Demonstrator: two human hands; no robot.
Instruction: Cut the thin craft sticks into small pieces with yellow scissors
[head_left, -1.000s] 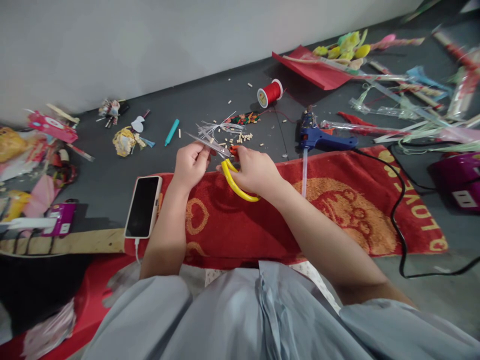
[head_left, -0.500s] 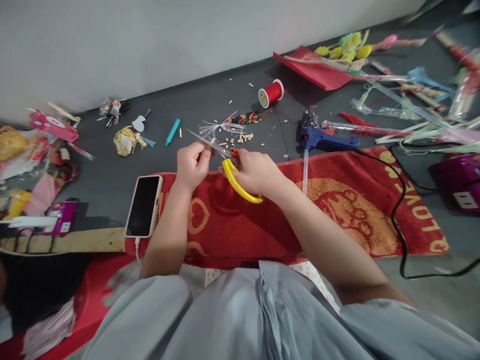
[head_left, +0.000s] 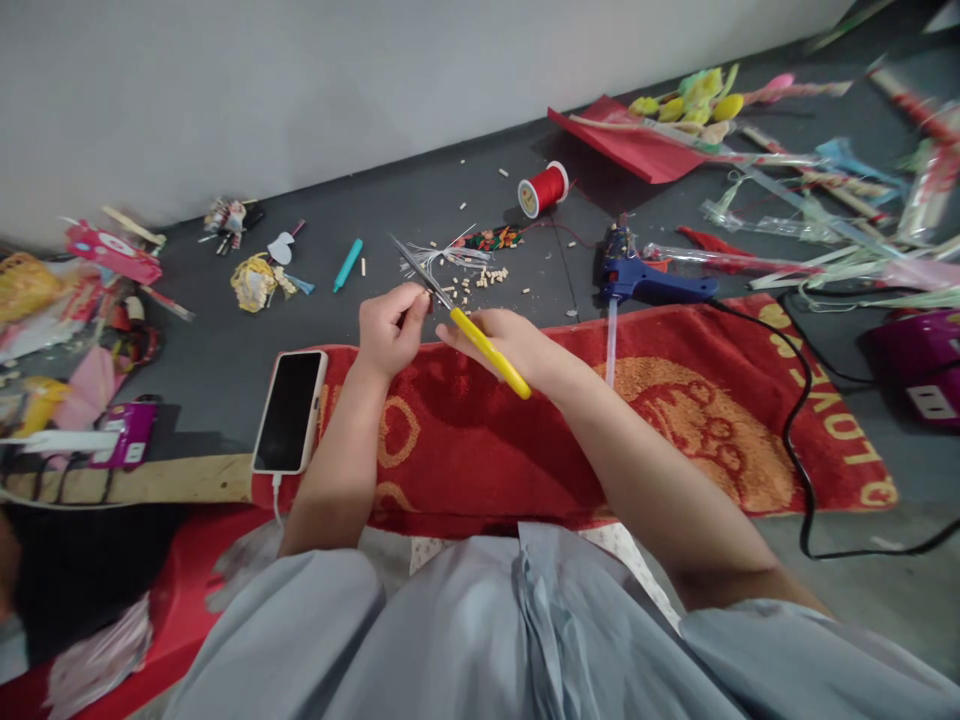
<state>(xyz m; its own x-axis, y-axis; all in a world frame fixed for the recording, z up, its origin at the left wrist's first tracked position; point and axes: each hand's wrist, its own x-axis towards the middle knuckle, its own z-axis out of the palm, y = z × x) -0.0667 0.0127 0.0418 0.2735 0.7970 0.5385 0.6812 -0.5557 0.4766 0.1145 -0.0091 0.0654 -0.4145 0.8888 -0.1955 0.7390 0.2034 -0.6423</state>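
Note:
My right hand [head_left: 517, 350] grips yellow-handled scissors [head_left: 480, 345] edge-on, their blades pointing up-left over the dark floor. My left hand [head_left: 390, 328] is pinched closed right beside the blades, holding something too small to make out. Both hands hover over the far edge of a red towel [head_left: 675, 420] with orange print. Just beyond them lie a heap of small wooden beads [head_left: 480, 278], clear strands and a small colourful beaded piece [head_left: 491, 238].
A phone [head_left: 289, 410] on a cable lies left of my left arm. A blue glue gun [head_left: 649, 282] with black cord [head_left: 795, 420], a red thread spool [head_left: 544, 188], a teal pen [head_left: 346, 264], red paper and flower stems sit further out. Craft clutter fills the left edge.
The scissors have turned from lying flat with the handle loops showing to edge-on, blades swung up toward the far left. My left hand stays pinched at the blades.

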